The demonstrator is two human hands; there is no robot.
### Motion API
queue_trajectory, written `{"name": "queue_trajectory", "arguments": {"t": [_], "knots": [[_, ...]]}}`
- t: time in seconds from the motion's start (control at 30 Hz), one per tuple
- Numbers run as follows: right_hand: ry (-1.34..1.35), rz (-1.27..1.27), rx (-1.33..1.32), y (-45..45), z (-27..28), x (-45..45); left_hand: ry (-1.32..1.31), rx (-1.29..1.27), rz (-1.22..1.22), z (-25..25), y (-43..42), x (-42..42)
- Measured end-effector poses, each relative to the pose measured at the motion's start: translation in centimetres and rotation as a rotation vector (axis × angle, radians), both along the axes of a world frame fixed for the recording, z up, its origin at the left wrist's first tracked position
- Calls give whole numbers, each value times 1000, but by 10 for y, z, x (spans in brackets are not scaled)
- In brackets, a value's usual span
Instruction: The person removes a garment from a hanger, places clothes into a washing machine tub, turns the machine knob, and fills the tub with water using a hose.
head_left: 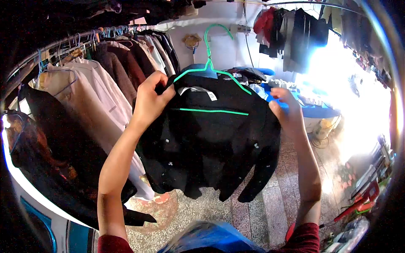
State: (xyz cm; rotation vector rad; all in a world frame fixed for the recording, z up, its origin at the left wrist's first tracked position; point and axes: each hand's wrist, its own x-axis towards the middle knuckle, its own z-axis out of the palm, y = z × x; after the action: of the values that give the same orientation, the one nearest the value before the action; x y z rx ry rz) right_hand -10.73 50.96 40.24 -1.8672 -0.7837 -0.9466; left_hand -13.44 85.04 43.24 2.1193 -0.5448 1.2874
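Head view: left hand [152,97] pinches the shoulder of a black long-sleeved top [211,141]; right hand's [289,109] grip cannot be determined. Between hands: green hanger [214,111], white neck label [212,96], text illegible.

The person shows two hands — one left hand [152,96], one right hand [288,105] — and two dark red sleeves [307,237]. There is one black garment [211,137], with one green hanger [209,63] and one white label [212,96]. Clothes on the left [120,69] number well over five, too crowded for an exact count.
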Motion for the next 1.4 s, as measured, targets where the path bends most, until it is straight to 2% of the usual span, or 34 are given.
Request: {"name": "queue_trajectory", "arguments": {"t": [0.07,0.13,0.2,0.3,0.37,0.4,0.47,0.5,0.53,0.6,0.63,0.73,0.8,0.83,0.87,0.9,1.0,1.03,1.07,1.1,1.13,1.23,1.27,1.3,1.33,1.4], "knots": [[8,24,4,8,13,5,-47,-1,-84,-3,6,-1],[-55,138,-36,30,37,10,-46,14,-29,-4,14,0],[-52,178,-203,58,58,31,-30,-75,-48,-6,24,9],[-48,392,-284,112,86,44,-65,-51,1,5,37,1],[218,534,-541,143,104,43,-147,-56,-11,3,50,-3],[201,575,-553,157,108,40,-187,37,135,2,59,-8],[195,433,-638,184,111,36,-277,202,281,-6,83,-19],[217,530,-566,198,107,40,-210,183,303,-11,94,-30],[252,507,-534,209,106,39,-146,159,315,-17,101,-41],[263,511,-512,232,104,33,-253,175,276,-25,112,-59],[274,616,-471,242,100,32,-129,85,243,-29,116,-71],[284,756,-445,257,104,20,-126,185,204,-34,130,-93],[274,718,-445,267,117,1,35,-84,350,-33,140,-117],[293,777,-440,271,122,-2,104,-549,216,-44,152,-109],[287,783,-441,276,127,-10,81,-541,345,-44,168,-114],[286,754,-493,281,133,-23,70,-535,348,-51,181,-119],[227,741,-565,310,146,-32,-200,-1000,217,-92,207,-130],[178,796,-588,331,151,-33,-1,-996,390,-105,216,-151],[130,851,-610,344,157,-36,-13,-982,392,-106,207,-162],[183,857,-635,356,165,-50,-77,-1101,354,-99,191,-175],[122,858,-670,376,170,-56,-143,-1223,311,-100,185,-183],[72,840,-742,449,189,-76,-245,-1070,423,-129,193,-193],[32,776,-634,468,191,-89,-288,-999,478,-134,197,-197],[-56,760,-638,481,195,-105,-252,-816,642,-127,191,-210],[-53,841,-592,487,197,-120,-148,-823,776,-130,192,-223],[-64,720,-612,556,206,-103,163,-844,1016,-129,190,-247]]}}
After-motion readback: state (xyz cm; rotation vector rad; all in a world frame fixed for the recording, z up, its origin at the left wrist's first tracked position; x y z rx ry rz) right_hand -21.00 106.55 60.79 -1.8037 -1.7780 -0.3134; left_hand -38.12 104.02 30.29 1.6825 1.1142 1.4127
